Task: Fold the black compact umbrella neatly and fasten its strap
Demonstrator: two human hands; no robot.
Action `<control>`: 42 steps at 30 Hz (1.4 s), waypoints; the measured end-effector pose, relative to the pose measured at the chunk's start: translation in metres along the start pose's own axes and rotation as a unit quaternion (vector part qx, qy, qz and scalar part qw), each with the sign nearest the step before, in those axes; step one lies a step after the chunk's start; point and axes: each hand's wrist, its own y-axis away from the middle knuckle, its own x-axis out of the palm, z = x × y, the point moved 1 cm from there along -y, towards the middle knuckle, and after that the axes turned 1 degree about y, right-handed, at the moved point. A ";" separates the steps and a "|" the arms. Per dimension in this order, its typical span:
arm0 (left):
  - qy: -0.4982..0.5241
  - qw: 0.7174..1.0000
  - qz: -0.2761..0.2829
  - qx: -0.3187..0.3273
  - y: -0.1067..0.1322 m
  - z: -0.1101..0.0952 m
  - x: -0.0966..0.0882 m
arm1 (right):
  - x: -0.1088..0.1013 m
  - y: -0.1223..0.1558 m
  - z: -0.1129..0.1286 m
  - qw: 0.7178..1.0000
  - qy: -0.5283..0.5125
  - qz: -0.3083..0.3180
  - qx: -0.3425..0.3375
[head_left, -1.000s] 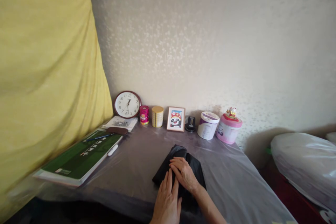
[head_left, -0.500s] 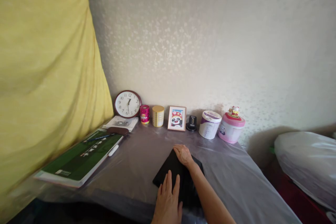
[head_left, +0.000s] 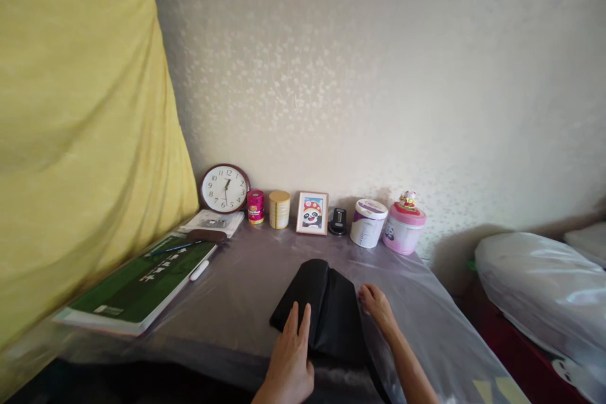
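A folded black cloth (head_left: 326,306) lies on the plastic-covered table (head_left: 246,284) in front of me. My left hand (head_left: 288,360) rests flat on its near left part, fingers stretched out. At the cloth's right edge my right hand (head_left: 376,304) touches the fabric with curled fingertips; whether it pinches the edge I cannot make out.
Along the wall stand a round clock (head_left: 224,188), two small tins (head_left: 267,207), a framed panda picture (head_left: 312,213), a black device (head_left: 338,221) and two tubs (head_left: 386,225). A green book (head_left: 137,281) with a pen lies left, by a yellow curtain (head_left: 71,139). A plastic-covered bundle (head_left: 544,290) sits right.
My right hand moved from the cloth's middle to its far end, then back to its right edge. The left hand stayed flat on the near part.
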 end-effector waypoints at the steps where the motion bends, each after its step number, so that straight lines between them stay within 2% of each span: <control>1: 0.003 1.000 -0.005 0.001 0.000 0.001 0.000 | 0.000 0.005 -0.003 0.999 -0.037 0.017 0.028; 3: 0.008 1.000 -0.007 -0.001 0.000 0.002 0.000 | 0.002 0.013 -0.003 0.991 -0.100 0.047 0.073; 5: 0.009 1.000 -0.008 -0.004 0.000 0.001 0.000 | 0.004 0.020 0.002 0.990 -0.105 0.054 0.073; 7: 0.005 1.000 -0.013 -0.004 0.001 0.001 -0.001 | 0.005 0.024 0.010 0.997 -0.064 0.032 0.024; 10: 0.005 1.000 -0.017 -0.006 0.001 0.001 0.000 | 0.004 0.030 0.019 0.997 0.014 -0.033 -0.064; 12: 0.004 1.000 -0.015 -0.010 0.001 0.000 0.001 | 0.004 0.033 0.022 0.993 0.047 -0.058 -0.089; 14: -0.002 1.000 -0.016 -0.012 0.001 0.000 0.002 | 0.005 0.034 0.023 0.993 0.052 -0.052 -0.088; 23: -0.012 1.000 -0.011 -0.014 0.002 -0.002 -0.001 | 0.014 0.036 0.023 0.996 -0.076 0.000 -0.054; 30: -0.012 1.000 -0.011 -0.017 0.001 -0.003 0.000 | 0.010 0.037 0.062 0.972 -0.222 0.033 -0.067; 36: -0.037 0.999 0.005 -0.027 0.002 -0.009 -0.007 | 0.037 0.028 0.097 0.957 -0.269 0.070 -0.077; 42: -0.054 0.998 0.004 -0.018 0.001 -0.004 -0.002 | 0.070 0.020 0.110 0.963 -0.232 0.078 -0.114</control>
